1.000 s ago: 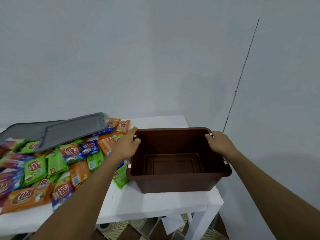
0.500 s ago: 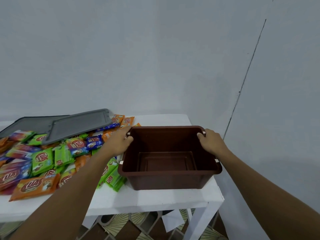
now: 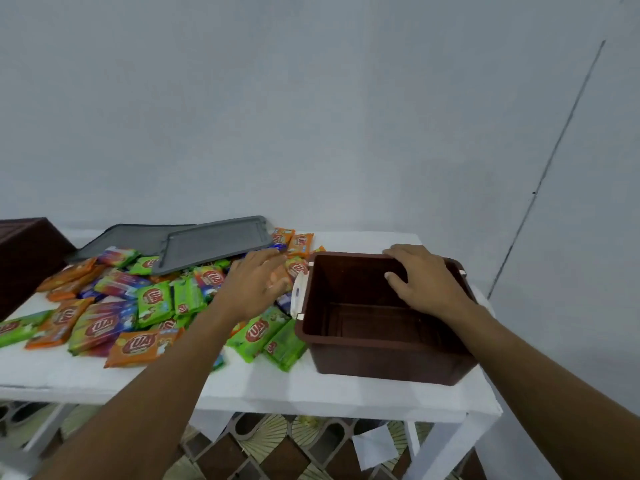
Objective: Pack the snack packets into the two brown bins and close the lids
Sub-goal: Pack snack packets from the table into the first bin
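Pale bare walls back a white surface point(image 3: 311, 386) where a brown bin point(image 3: 381, 358) stands open and empty at the right end, just beside the heap of snack packets point(image 3: 152, 303) — a short carry for each one, I judge. The right hand point(image 3: 424, 282) lies spread over the bin's far rim, fingers straight and gripping nothing, likely to steady it. The left hand point(image 3: 254, 284) reaches flat over the packets near the bin's white latch point(image 3: 299, 296), fingers extended, nothing pinched yet. Two grey lids point(image 3: 214, 242) lean on the heap's far side, probably parked there until packing is done. A second brown bin point(image 3: 24, 258) shows at the far left. Orange, green and purple packets carry a red oval logo that seems to read "TUA" — the smaller print is too blurred.
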The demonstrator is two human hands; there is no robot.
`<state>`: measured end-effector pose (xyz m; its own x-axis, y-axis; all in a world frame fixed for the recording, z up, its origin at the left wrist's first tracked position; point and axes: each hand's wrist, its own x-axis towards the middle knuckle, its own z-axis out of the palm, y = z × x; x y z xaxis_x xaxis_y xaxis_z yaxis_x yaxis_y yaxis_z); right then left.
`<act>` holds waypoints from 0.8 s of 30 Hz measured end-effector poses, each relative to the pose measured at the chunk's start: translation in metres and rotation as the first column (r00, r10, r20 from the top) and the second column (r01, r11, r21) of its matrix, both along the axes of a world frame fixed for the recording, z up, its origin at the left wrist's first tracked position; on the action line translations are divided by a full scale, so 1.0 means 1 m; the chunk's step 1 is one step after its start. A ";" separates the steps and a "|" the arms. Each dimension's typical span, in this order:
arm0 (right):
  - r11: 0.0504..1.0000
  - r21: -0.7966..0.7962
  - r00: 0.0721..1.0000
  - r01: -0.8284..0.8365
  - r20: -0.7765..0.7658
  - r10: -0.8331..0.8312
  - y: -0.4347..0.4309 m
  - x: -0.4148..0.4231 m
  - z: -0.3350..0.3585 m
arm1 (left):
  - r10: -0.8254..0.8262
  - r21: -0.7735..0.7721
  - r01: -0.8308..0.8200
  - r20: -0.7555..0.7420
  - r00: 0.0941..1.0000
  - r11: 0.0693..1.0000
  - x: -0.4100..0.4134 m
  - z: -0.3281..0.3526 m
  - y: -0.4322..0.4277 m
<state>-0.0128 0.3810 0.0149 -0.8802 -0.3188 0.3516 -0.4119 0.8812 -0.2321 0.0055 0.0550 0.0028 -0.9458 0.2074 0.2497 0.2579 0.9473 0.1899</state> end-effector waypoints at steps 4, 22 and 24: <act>0.990 0.022 0.990 -0.138 0.026 0.137 -0.063 0.002 0.008 | 0.088 -0.050 -0.085 0.072 0.993 0.995 0.018 -0.005 -0.064; 0.897 0.324 0.856 -0.300 0.507 0.103 -0.322 0.057 -0.049 | -0.180 -0.106 0.235 0.372 0.911 0.966 0.043 -0.060 -0.252; 0.917 0.319 0.867 -0.238 0.496 0.053 -0.332 0.061 -0.055 | -0.201 -0.027 0.226 0.365 0.909 0.974 0.040 -0.060 -0.257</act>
